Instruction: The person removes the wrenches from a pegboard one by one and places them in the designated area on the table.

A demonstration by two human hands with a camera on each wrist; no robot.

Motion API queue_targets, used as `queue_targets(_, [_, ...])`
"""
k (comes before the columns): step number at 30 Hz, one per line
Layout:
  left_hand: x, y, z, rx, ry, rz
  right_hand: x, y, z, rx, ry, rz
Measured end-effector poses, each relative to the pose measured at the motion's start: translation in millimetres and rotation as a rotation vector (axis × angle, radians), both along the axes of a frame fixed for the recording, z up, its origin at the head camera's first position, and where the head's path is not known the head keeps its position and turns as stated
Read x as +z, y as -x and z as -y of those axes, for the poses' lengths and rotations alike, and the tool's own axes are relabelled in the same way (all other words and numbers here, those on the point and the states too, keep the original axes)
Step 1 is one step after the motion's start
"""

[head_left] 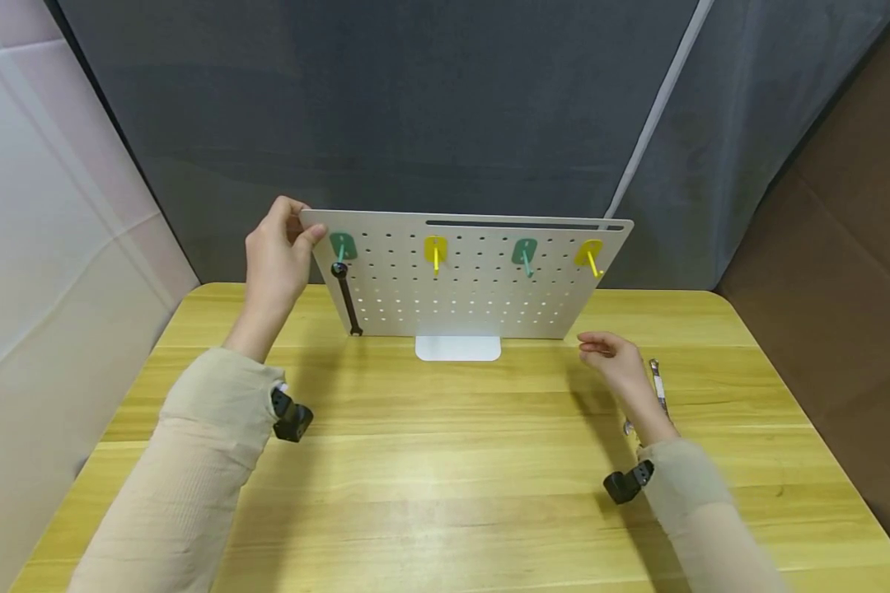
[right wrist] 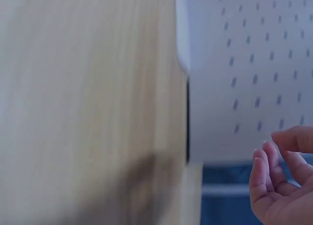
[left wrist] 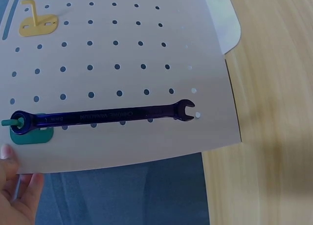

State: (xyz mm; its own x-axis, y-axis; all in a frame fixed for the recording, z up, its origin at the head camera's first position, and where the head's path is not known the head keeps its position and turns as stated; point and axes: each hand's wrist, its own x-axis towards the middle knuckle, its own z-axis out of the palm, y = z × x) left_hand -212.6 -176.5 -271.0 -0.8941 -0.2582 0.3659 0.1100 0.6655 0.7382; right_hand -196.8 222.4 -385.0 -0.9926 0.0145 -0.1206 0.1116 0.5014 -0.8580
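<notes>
A white pegboard (head_left: 475, 284) stands upright on the table with green and yellow hooks along its upper part. My left hand (head_left: 278, 255) pinches the board's top left corner, thumb on the front and fingers behind. From the leftmost green hook (head_left: 344, 245) hangs a dark combination wrench (left wrist: 105, 116), ring end over the peg and open jaw downward. My right hand (head_left: 614, 362) is off the board's lower right corner, fingers loosely bent and nothing between them. Behind the right wrist, partly hidden by it, a silver wrench (head_left: 658, 383) lies on the table.
Two yellow hooks (head_left: 435, 251) and another green hook (head_left: 524, 254) carry nothing. A white foot (head_left: 457, 348) juts forward from the board's base onto the wooden table (head_left: 415, 461). A dark grey curtain (head_left: 415, 107) hangs behind the table.
</notes>
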Motion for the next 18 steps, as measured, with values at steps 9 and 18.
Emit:
queue_targets(9, [0.3,1.0,-0.7,0.015,-0.021,0.010,14.6,8.2,65.1,0.116,0.129,-0.026])
queue_targets(18, [0.1,2.3,3.5,0.053,-0.041,0.032,23.6,10.7,120.8,0.257,0.259,-0.047])
